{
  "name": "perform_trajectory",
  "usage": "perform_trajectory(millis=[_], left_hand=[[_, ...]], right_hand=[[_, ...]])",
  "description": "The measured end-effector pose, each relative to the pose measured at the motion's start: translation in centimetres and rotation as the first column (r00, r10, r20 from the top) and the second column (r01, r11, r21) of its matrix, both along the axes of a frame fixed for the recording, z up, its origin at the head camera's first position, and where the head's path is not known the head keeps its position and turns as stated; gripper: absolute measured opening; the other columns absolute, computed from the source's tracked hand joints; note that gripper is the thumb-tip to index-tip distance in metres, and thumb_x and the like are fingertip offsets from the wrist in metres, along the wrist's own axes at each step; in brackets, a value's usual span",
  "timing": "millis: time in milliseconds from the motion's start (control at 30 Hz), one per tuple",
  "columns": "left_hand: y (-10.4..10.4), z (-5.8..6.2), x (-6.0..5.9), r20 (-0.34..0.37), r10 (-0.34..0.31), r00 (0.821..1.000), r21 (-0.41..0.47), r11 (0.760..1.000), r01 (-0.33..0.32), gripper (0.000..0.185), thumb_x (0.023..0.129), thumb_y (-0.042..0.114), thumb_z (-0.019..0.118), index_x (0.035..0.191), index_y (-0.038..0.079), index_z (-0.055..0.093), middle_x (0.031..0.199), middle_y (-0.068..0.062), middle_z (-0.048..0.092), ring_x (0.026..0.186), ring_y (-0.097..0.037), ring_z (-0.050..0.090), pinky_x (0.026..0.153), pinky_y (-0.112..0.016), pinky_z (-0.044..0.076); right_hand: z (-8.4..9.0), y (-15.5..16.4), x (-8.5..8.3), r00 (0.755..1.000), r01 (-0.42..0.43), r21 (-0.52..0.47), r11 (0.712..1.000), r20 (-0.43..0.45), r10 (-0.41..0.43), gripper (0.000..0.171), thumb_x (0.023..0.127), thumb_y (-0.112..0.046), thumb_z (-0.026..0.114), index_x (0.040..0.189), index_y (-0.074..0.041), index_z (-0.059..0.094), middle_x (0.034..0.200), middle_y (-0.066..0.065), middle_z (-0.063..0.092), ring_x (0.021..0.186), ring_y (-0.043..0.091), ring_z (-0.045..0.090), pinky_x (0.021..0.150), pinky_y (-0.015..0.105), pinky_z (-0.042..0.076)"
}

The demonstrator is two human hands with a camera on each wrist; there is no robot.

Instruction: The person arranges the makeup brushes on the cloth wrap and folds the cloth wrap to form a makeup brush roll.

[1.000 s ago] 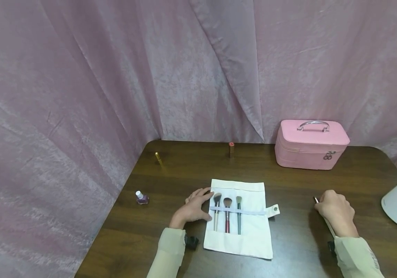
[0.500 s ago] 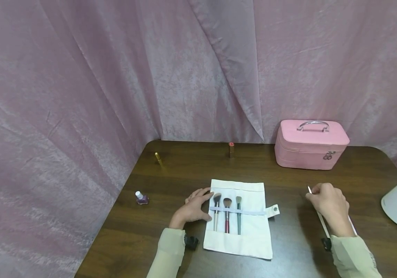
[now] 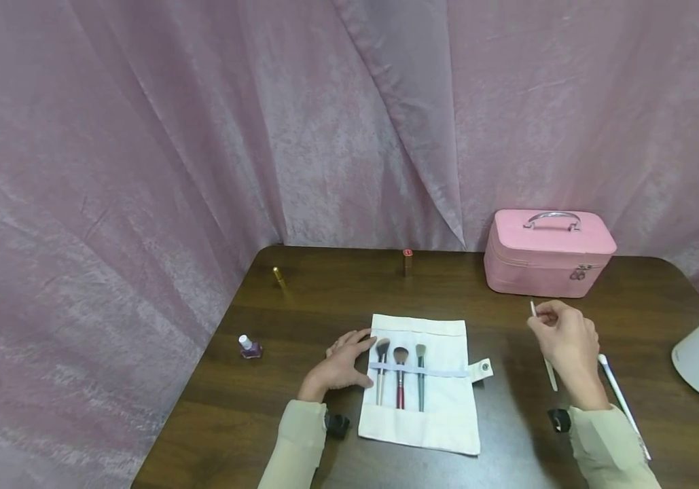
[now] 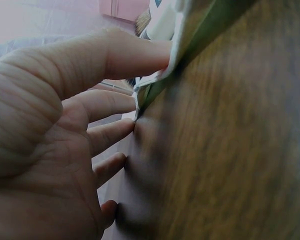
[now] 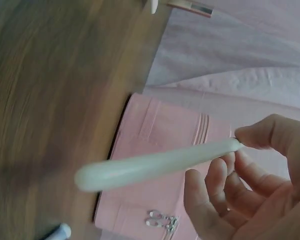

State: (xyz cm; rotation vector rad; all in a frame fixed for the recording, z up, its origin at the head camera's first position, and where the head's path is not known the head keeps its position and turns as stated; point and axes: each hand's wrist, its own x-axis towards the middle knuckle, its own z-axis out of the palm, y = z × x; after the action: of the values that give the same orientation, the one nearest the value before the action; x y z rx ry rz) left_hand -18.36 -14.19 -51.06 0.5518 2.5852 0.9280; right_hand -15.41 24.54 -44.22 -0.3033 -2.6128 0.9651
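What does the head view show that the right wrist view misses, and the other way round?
Only the head view shows the left hand resting at the edge of the white cloth brush roll, its three brushes, the purple nail polish bottle, and a second white-handled brush lying on the dark wooden table.

Only the right wrist view shows how the fingertips pinch the slim white handle at its end.

Both show the right hand, that handle, the table and the pink zipped case.
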Motion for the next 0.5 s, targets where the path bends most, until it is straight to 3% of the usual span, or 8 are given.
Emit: perform_trajectory(millis=[233, 333, 500], left_hand=[[0.0, 0.2, -0.2, -0.012, 0.004, 1.0, -0.003, 1.0, -0.004, 0.084, 0.079, 0.009, 0.085, 0.153, 0.008, 0.045, 0.164, -0.009, 0.027, 0.151, -0.037, 0.015, 0.113, -0.066, 0.013], [0.0, 0.2, -0.1, -0.005, -0.001, 1.0, -0.01, 1.0, 0.001, 0.085, 0.079, 0.01, 0.085, 0.154, 0.008, 0.044, 0.165, -0.008, 0.026, 0.151, -0.036, 0.015, 0.113, -0.066, 0.013], [0.1, 0.2, 0.1, 0.005, -0.001, 1.0, -0.011, 1.0, 0.001, 0.085, 0.08, 0.01, 0.085, 0.154, 0.008, 0.044, 0.165, -0.008, 0.026, 0.151, -0.036, 0.014, 0.113, -0.066, 0.012]], right_hand=[[0.3, -1.6, -0.6, 0.987, -0.015, -0.042, 0.999, -0.159, 0.008, 0.019, 0.086, -0.007, 0.064, 0.101, 0.003, 0.071, 0.09, 0.019, 0.073, 0.081, 0.036, 0.07, 0.072, 0.045, 0.041], [0.3, -2.3, -0.8, 0.974, -0.009, -0.063, 0.998, -0.227, -0.005, 0.017, 0.084, -0.004, 0.065, 0.099, 0.002, 0.072, 0.087, 0.017, 0.073, 0.072, 0.019, 0.067, 0.071, 0.037, 0.041], [0.2, -3.5, -1.3, 0.939, -0.027, -0.09, 0.996, -0.344, -0.005, 0.016, 0.082, 0.003, 0.065, 0.095, 0.004, 0.073, 0.081, 0.016, 0.072, 0.065, -0.011, 0.05, 0.062, 0.015, 0.039]])
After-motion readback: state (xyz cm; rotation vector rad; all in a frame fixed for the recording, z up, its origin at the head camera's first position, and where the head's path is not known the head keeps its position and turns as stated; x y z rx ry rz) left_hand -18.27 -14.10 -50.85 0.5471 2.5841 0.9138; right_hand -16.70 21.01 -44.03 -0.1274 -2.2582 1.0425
